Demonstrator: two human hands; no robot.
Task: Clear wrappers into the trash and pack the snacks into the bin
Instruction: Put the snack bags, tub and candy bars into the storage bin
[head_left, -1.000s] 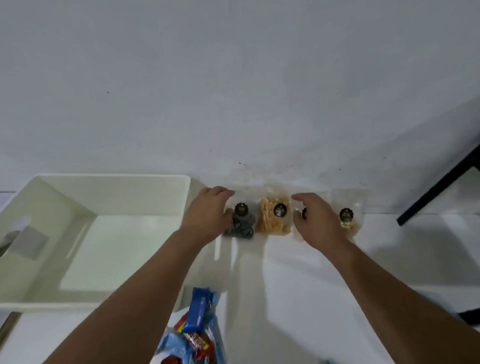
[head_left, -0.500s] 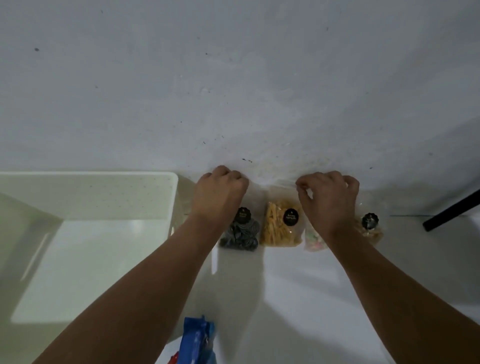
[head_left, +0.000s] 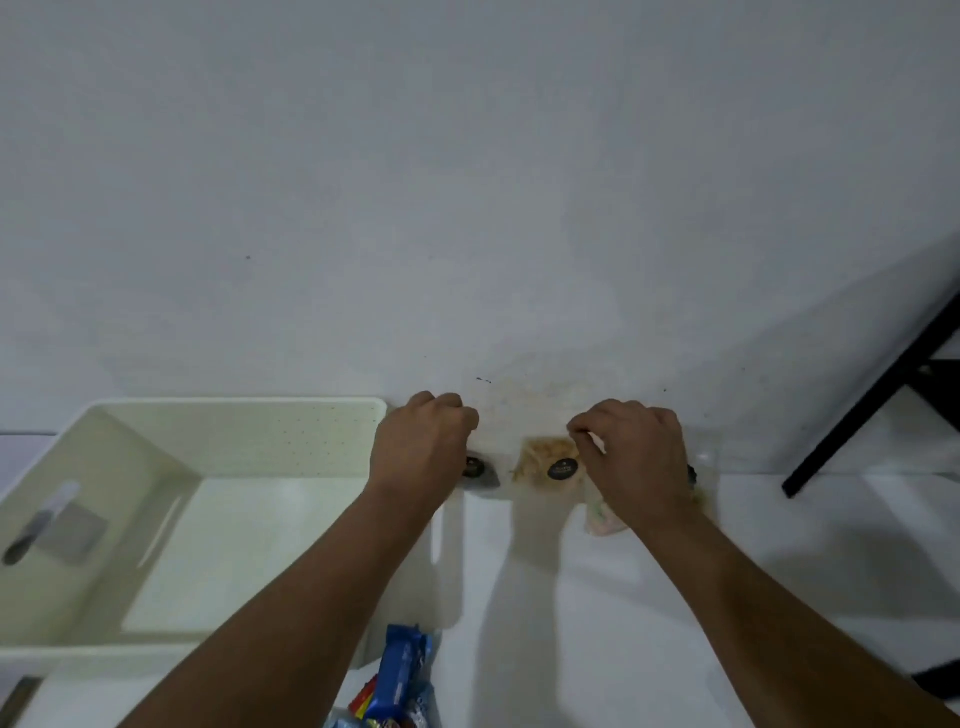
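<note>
Against the wall beside the bin (head_left: 234, 415), left hand (head_left: 423, 447) and right hand (head_left: 636, 462) seemingly pinch soft, light, crinkly snack bags (head_left: 545, 462) by their tops.

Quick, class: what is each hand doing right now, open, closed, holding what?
Left hand: closed on the dark snack bag.
Right hand: closed, pinching the top of a clear snack bag.

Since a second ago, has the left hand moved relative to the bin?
Yes. The left hand went from open beside the bin's far right corner to fisted on the dark snack bag's top, nearer the wall.
</note>
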